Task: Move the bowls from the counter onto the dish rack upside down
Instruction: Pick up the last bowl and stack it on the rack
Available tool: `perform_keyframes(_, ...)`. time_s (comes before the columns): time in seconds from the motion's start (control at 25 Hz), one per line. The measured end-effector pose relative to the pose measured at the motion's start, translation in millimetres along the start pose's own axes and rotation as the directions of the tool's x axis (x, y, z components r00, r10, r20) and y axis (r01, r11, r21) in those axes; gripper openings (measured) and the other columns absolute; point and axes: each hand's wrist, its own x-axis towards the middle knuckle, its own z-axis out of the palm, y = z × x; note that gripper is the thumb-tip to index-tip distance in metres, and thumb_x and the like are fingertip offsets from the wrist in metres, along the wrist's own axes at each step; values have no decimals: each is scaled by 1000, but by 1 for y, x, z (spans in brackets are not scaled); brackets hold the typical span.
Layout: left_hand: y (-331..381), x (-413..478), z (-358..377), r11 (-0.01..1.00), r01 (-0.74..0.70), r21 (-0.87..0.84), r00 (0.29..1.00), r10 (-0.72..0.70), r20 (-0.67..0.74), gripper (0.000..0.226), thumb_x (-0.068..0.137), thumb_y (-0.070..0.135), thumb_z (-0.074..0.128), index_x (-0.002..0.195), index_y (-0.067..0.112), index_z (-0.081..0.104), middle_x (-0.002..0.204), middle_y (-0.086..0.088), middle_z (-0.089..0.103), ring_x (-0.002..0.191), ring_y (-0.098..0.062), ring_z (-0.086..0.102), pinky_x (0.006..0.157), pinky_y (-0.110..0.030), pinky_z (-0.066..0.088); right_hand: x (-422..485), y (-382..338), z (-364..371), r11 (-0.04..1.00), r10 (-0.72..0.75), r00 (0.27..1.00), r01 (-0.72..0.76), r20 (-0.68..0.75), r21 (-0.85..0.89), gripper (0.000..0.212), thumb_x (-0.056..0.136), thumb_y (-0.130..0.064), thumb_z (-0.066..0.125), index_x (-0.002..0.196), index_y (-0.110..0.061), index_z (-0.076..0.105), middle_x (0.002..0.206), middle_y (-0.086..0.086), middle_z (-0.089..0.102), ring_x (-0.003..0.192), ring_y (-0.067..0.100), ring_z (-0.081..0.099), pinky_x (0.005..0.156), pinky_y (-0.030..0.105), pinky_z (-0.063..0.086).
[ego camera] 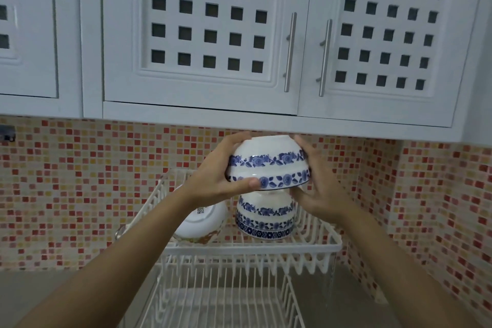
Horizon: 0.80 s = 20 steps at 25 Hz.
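Note:
Two nested white bowls with blue flower bands (269,161) hang upside down in the air, gripped on both sides by my left hand (221,172) and my right hand (318,186). Directly below them a stack of matching upside-down bowls (265,217) stands on the upper tier of the white wire dish rack (253,247). A gap separates the held bowls from the stack. A plain white bowl (205,221) leans tilted on the rack's left side, partly hidden by my left forearm.
White lattice cabinet doors with metal handles (290,52) hang just above the held bowls. A red and orange mosaic tile wall (80,189) backs the rack. The rack's lower tier (221,298) stands on the grey counter (40,295) below.

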Motion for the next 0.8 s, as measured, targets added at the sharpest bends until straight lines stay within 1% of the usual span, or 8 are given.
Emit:
perform_keyframes(0.08, -6, 6, -4, 986, -24, 165, 999, 16, 50, 84, 62, 59, 66, 132, 31, 31, 129, 6, 46, 111, -11, 55, 88, -24, 50, -4, 2, -5, 976, 69, 980, -105, 186, 193, 98, 70, -30, 63, 144, -53, 3, 155, -20, 14, 141, 6, 27, 111, 46, 37)
perform_keyframes(0.2, -15, 9, -3, 950, -82, 301, 986, 34, 162, 94, 60, 68, 67, 135, 29, 26, 146, 4, 31, 127, -11, 38, 102, -29, 40, -6, 2, -6, 911, 133, 952, -227, 276, 344, 104, 64, -54, 75, 143, -54, 6, 154, -22, 13, 139, 2, 28, 110, 34, 39)
perform_keyframes(0.28, -19, 10, 3, 913, -152, 380, 969, 61, 241, 90, 61, 72, 62, 133, 31, 24, 153, 3, 20, 134, -7, 25, 109, -30, 33, -4, 7, -5, 919, 201, 936, -283, 290, 275, 113, 57, -67, 73, 146, -47, 7, 151, -21, 17, 136, 3, 31, 106, 30, 42)
perform_keyframes(0.4, -23, 11, 16, 882, -148, 447, 950, 0, 313, 93, 61, 67, 66, 134, 24, 26, 158, 6, -3, 138, -5, 11, 110, -28, 28, -5, 18, -7, 919, 243, 925, -316, 292, 235, 104, 59, -52, 82, 142, -48, 20, 147, -19, 30, 132, 5, 39, 103, 28, 46)
perform_keyframes(0.52, -25, 14, 30, 876, -65, 478, 939, -108, 326, 98, 60, 58, 77, 135, 27, 21, 160, 2, -4, 140, -14, 20, 108, -30, 35, -12, 25, -8, 932, 235, 931, -297, 279, 208, 88, 61, -40, 85, 126, -58, 28, 132, -31, 38, 121, -8, 45, 97, 18, 48)
perform_keyframes(0.6, -29, 17, 38, 864, -46, 501, 925, -153, 348, 106, 59, 57, 78, 137, 37, 9, 159, -1, 3, 141, -24, 24, 111, -38, 35, -16, 32, -3, 949, 249, 934, -289, 257, 128, 96, 59, -47, 85, 135, -51, 27, 141, -24, 36, 128, -6, 41, 105, 28, 44)
perform_keyframes(0.64, -33, 18, 41, 850, -43, 525, 915, -177, 362, 113, 59, 58, 78, 140, 40, 2, 160, -1, -1, 144, -27, 17, 114, -42, 29, -16, 36, 1, 958, 259, 933, -281, 251, 53, 105, 57, -53, 83, 142, -44, 22, 148, -18, 30, 135, 1, 35, 110, 35, 39)
perform_keyframes(0.8, -48, 18, 57, 755, -52, 654, 869, -289, 402, 127, 61, 60, 75, 150, 24, -9, 159, -3, -18, 147, -29, -7, 119, -48, 16, -16, 46, 12, 953, 299, 906, -269, 300, -139, 122, 55, -56, 83, 149, -34, 9, 149, -17, 14, 137, 11, 23, 115, 41, 27)
